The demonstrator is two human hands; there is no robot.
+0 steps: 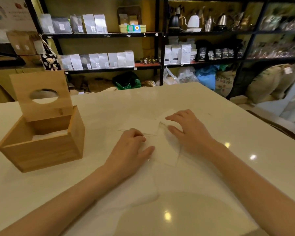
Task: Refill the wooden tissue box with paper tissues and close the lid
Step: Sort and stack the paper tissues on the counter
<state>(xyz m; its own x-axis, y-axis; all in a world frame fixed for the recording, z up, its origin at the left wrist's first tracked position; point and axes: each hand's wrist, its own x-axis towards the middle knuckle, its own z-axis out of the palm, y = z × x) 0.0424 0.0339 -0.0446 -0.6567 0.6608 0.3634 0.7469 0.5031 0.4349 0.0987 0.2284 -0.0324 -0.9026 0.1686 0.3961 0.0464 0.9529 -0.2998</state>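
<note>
The place was a coffee shop or coffee retail store. Black metal shelves (109,35) at 12 o'clock held rows of sealed coffee bags (95,61). Kettles (193,21) stood at 1 o'clock. Burlap sacks (269,82) lay at 2 o'clock.

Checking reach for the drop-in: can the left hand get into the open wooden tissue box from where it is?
Probably yes. The left hand lies on white paper tissues; bare table separates it from the wooden tissue box, lid upright.
</note>
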